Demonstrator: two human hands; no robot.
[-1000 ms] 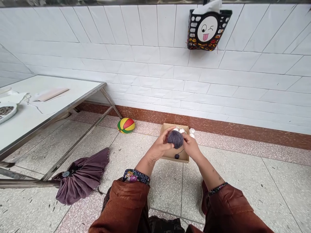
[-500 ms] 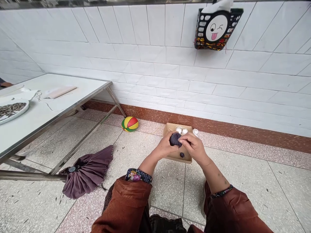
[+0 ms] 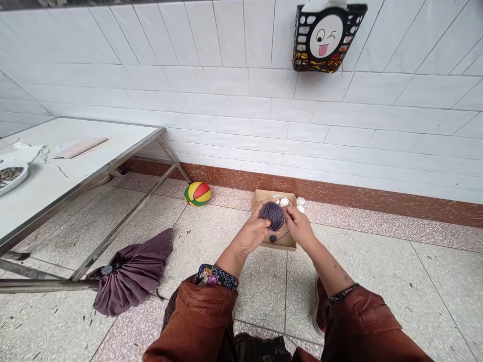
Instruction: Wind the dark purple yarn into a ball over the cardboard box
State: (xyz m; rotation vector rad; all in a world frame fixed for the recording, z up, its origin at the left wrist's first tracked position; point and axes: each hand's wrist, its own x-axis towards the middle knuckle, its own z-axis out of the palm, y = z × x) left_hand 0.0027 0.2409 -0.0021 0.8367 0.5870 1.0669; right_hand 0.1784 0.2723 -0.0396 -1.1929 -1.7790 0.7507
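Observation:
A large dark grey-purple ball of yarn [image 3: 272,216] is gripped in my left hand [image 3: 249,235], its thumb across the front. Close against the ball's right side, my right hand [image 3: 301,229] is closed in a pinch on a yarn strand [image 3: 281,236]. That strand runs down to a small dark ball of yarn [image 3: 273,238] in the shallow cardboard box [image 3: 285,246] under my hands. White balls of yarn [image 3: 284,201] lie at the back of the box, partly hidden by my fingers, and more white balls [image 3: 301,203] sit just outside its right edge.
To the left stands a white-topped table [image 3: 113,136] with metal legs; a plate of seeds [image 3: 11,176] is on it. A colourful ball [image 3: 197,194] and a folded purple umbrella [image 3: 136,271] lie on the floor. A black basket [image 3: 328,37] hangs on the tiled wall.
The yarn ball has turned in my left hand and now shows more of its front. My right hand has moved from its front to its right side. The small dark ball has shifted left.

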